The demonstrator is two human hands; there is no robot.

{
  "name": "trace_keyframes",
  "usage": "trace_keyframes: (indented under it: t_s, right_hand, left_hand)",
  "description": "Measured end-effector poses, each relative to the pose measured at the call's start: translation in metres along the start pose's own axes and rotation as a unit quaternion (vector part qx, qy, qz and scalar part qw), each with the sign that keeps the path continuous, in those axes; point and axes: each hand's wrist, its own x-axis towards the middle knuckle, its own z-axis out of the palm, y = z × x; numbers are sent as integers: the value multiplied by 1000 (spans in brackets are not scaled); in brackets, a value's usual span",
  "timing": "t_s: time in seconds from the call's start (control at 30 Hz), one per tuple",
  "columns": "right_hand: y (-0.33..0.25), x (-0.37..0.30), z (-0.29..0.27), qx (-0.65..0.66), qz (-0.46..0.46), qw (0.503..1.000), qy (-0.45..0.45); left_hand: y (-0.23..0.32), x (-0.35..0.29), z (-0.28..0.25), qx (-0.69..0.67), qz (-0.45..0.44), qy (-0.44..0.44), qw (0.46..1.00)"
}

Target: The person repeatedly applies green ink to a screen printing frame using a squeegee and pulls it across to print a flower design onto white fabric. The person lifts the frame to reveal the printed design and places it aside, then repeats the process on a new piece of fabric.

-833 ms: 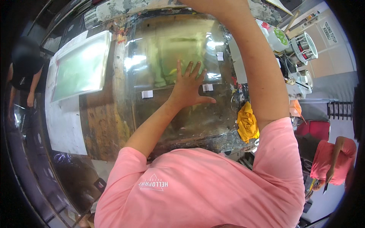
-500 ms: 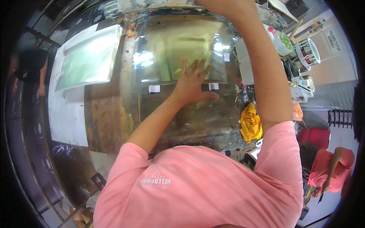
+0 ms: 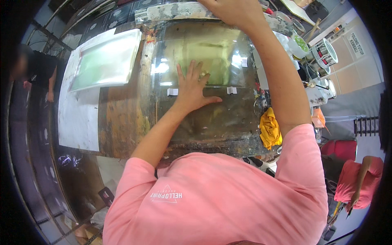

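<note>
My left hand (image 3: 191, 87) lies with fingers spread on a clear plastic sheet (image 3: 224, 75), its thumb stretched to the right. The sheet rests on a dark, glossy work surface (image 3: 192, 130). Small white tabs stand along its border: one tab (image 3: 172, 92) left of my wrist, another tab (image 3: 231, 90) right of my thumb, a third tab (image 3: 244, 62) at the right side. My right hand (image 3: 232, 11) reaches past the far end of the sheet; its fingers are mostly cut off by the upper picture edge, so its grip is hidden.
A stack of clear sheets (image 3: 106, 61) lies on white paper (image 3: 79, 122) at left. A yellow cloth (image 3: 270, 128) sits near my right arm. Cans (image 3: 325, 53) and a tub with green content (image 3: 300, 44) stand at right. Other people stand at far left and lower right.
My left hand has slid leftward across the sheet, fingers still spread. My right hand has shifted a little to the left at the far end. The whole view has moved slightly.
</note>
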Motion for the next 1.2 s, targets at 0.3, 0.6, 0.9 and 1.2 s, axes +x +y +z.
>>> trace_keyframes:
  t_s: [0.3,0.6,0.9,1.2]
  right_hand:
    - [-2,-6,-2,2,5,1000,5]
    - [-1,-15,0,10,8,1000,10]
    - [3,-121,33,78,-69,962,-251]
    - [-31,-228,80,125,18,947,-294]
  left_hand:
    - [1,-8,34,-7,-5,-27,1000]
    - [-27,7,-32,-273,-200,115,934]
    - [-55,-21,-96,-323,-298,87,894]
    - [-68,-80,-19,-8,-274,19,961]
